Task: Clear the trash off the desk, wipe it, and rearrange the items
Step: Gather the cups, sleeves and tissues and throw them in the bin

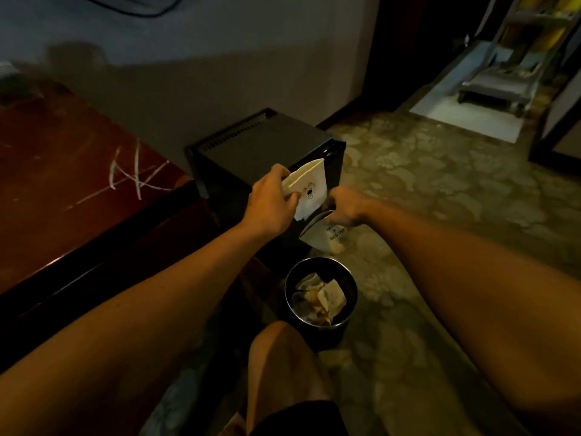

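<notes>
A: Left hand [272, 201]?
B: Fingers curled round a white folded paper napkin with a small black printed figure [309, 190]; thumb on the near face, remaining fingers behind the top left corner. Held upright, above and beyond the bin.

A: Right hand [344, 205]?
B: Fingers bent downward, pinching the top edge of a second white paper piece with dark printed text [323, 234]. Piece hangs below the hand, tilted, directly over the floor just beyond the bin's far rim. Exact finger count on the paper: cannot tell, palm side hidden.

A: Bin?
B: Round black waste bin [352, 305] on the patterned stone-look floor [424, 190], between the two forearms. Inside: crumpled white and tan paper scraps [322, 298], piled roughly to mid-depth.

A: Desk?
B: Dark reddish-brown wooden desk [63, 184] at left; white scratch marks [132, 171] near its right edge. Far left corner blurred, contents unreadable.

A: Other items?
B: Black box-shaped cabinet with a slotted vent along its top back edge [251, 143], standing against the wall just beside the desk's right edge, behind both hands. Bare knee [283, 357] at bottom centre, near the bin's near rim.
</notes>
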`<state>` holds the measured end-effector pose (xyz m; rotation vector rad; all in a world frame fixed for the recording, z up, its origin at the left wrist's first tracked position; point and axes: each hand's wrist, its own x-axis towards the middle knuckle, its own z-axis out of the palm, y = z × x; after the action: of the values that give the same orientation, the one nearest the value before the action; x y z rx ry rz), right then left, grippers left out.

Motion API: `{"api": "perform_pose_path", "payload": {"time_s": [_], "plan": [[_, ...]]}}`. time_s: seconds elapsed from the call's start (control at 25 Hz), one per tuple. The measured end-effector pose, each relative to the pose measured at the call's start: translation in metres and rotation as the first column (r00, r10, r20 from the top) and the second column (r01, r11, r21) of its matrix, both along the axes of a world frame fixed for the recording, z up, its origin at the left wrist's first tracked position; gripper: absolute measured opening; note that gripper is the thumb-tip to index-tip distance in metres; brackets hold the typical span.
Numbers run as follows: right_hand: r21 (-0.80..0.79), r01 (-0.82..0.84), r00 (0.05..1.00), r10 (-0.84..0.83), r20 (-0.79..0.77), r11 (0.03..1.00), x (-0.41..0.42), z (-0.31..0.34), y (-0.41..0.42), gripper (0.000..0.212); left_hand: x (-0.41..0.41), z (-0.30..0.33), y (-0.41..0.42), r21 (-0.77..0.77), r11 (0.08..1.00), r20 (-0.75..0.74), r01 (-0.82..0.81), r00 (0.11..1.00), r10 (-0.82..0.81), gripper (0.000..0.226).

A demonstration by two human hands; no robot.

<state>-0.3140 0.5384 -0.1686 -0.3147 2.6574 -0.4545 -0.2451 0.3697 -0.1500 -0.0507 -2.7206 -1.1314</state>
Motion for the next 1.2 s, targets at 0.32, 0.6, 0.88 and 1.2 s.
{"api": "perform_pose_path", "payload": {"time_s": [0.32, 0.6, 0.88, 1.2], "plan": [[-0.319, 0.047, 0.99, -0.001, 0.141, 0.946, -0.01, -0.021, 0.01, 0.044, -0.021, -0.058, -0.009, -0.07, 0.985, 0.258, 0.158, 0.957, -0.135, 0.016], [-0.081, -0.193, 0.981, 0.195, 0.019, 0.978, -0.005, -0.049, 0.008, 0.015, -0.028, -0.089, 0.008, -0.29, 0.913, 0.422, 0.287, 0.894, -0.147, 0.023], [0.116, -0.131, 0.99, 0.125, 0.059, 0.985, -0.008, -0.103, 0.017, 0.052, -0.039, -0.109, 0.001, -0.452, 0.842, 0.483, 0.294, 0.875, -0.047, 0.042], [0.127, -0.168, 0.983, 0.177, -0.058, 0.978, -0.015, -0.032, 0.028, 0.04, -0.034, -0.059, -0.008, -0.518, 0.787, 0.459, 0.333, 0.885, -0.072, 0.043]]}}
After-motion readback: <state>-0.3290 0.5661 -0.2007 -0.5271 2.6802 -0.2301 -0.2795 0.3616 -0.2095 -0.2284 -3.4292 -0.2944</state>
